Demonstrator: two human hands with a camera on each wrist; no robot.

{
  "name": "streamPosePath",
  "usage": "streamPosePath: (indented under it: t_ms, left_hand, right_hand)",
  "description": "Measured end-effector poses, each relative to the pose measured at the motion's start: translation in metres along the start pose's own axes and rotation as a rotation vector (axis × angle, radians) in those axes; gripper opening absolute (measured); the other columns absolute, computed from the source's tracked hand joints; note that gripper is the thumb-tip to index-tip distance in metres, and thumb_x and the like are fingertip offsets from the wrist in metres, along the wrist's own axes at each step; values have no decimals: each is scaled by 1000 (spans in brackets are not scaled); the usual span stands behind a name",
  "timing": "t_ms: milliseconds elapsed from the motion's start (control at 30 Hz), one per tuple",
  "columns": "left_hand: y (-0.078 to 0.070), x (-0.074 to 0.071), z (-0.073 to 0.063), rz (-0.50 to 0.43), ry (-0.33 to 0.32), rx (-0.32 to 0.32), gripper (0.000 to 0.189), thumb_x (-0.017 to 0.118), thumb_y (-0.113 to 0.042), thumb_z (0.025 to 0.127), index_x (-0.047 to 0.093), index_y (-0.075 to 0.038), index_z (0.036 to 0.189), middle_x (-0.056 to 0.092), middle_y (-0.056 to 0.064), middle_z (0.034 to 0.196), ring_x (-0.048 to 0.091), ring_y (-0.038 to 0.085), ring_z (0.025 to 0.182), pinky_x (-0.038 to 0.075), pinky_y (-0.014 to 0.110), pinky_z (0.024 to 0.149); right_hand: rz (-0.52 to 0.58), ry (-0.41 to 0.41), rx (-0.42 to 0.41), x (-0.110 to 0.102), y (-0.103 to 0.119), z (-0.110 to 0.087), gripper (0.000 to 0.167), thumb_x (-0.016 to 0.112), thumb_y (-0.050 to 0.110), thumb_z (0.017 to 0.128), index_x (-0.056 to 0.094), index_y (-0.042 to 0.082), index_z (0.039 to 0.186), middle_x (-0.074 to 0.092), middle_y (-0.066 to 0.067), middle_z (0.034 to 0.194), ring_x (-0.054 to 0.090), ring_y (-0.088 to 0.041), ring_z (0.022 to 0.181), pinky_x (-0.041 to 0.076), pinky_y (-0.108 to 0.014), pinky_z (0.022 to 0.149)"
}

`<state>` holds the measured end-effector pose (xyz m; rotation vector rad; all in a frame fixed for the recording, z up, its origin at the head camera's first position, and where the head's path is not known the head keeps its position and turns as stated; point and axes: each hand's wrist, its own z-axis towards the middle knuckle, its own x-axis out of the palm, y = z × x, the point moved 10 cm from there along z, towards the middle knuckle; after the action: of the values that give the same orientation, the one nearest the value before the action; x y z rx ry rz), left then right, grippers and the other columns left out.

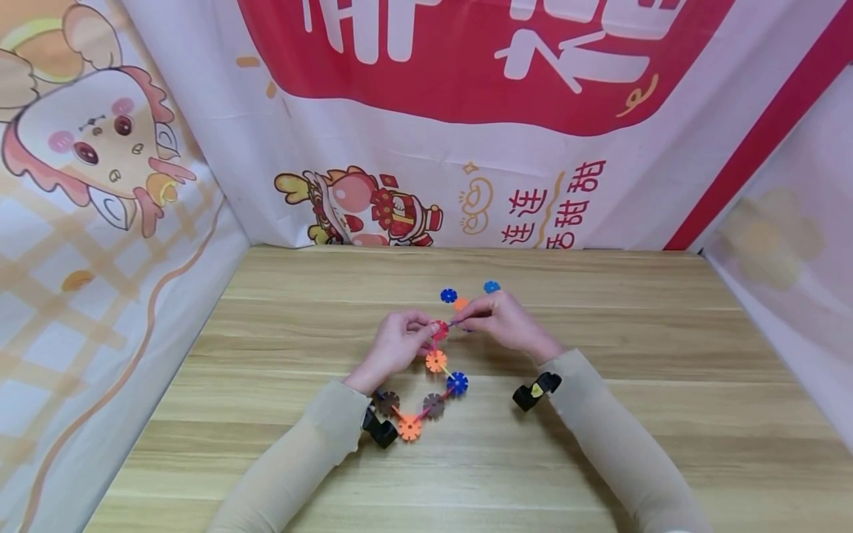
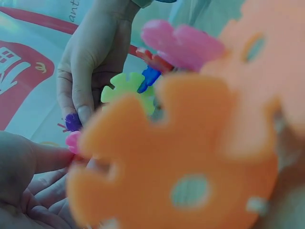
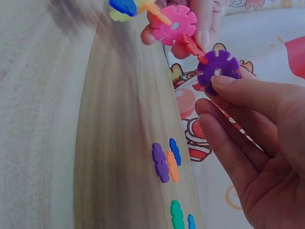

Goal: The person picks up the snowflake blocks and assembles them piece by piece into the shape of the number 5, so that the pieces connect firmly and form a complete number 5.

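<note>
Head view: left hand (image 1: 400,342) pinches a red disc (image 1: 440,330) between thumb and fingers. Right hand (image 1: 500,320) is clamped on a purple disc (image 1: 455,323), shown edge-on. A joined string of notched discs (image 1: 436,361) trails from the left grip toward the wearer; whether its low end rests on the surface (image 1: 666,348), I cannot tell. Loose discs (image 1: 449,295) lie beyond the right grip, presumably parked within reach.

Left wrist view: an orange disc (image 2: 143,176) looms in front, blurred, and hides part of the left grip.

Right wrist view: the purple disc meets the red one crosswise, just ahead of the right thumb, likely so their notches can interlock; how deep is unclear. A pink disc (image 3: 174,25), slotted to the red, sits by the left fingertips. The left pinch probably steadies the string against the right hand's push.
</note>
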<state>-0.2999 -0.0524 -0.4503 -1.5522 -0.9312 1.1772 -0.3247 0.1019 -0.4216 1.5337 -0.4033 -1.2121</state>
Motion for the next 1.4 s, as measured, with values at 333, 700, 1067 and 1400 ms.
streamPosePath:
  t_ms: [333, 700, 1067, 1400]
  left_hand:
    - [2, 2, 3, -33, 4, -7, 13, 66, -11, 101, 69, 1, 105, 72, 15, 94, 73, 24, 74, 61, 38, 72]
    - [2, 0, 1, -96, 36, 13, 18, 66, -12, 101, 69, 3, 111, 73, 13, 94, 73, 29, 83, 61, 40, 76]
    - [2, 0, 1, -103, 44, 10, 14, 66, -7, 100, 68, 3, 110, 68, 15, 102, 72, 27, 85, 60, 37, 78]
    - [0, 2, -1, -106, 89, 23, 26, 69, -20, 100, 68, 0, 117, 68, 14, 107, 71, 28, 92, 59, 39, 83]
  right_hand:
    - [-14, -37, -4, -1, -2, -3, 12, 73, 5, 94, 81, 13, 98, 76, -5, 96, 70, -19, 87, 59, -34, 77]
    - [-25, -66, -1, -3, -6, -3, 13, 76, 7, 92, 81, 15, 101, 75, 4, 96, 70, -17, 88, 58, -33, 78]
    - [-6, -16, 1, 4, 2, -7, 21, 74, 4, 93, 76, 9, 114, 74, -8, 107, 69, -18, 96, 56, -33, 88]
    - [24, -9, 0, 11, -7, -3, 13, 77, 18, 94, 77, 14, 107, 74, 1, 99, 69, -21, 91, 57, -35, 83]
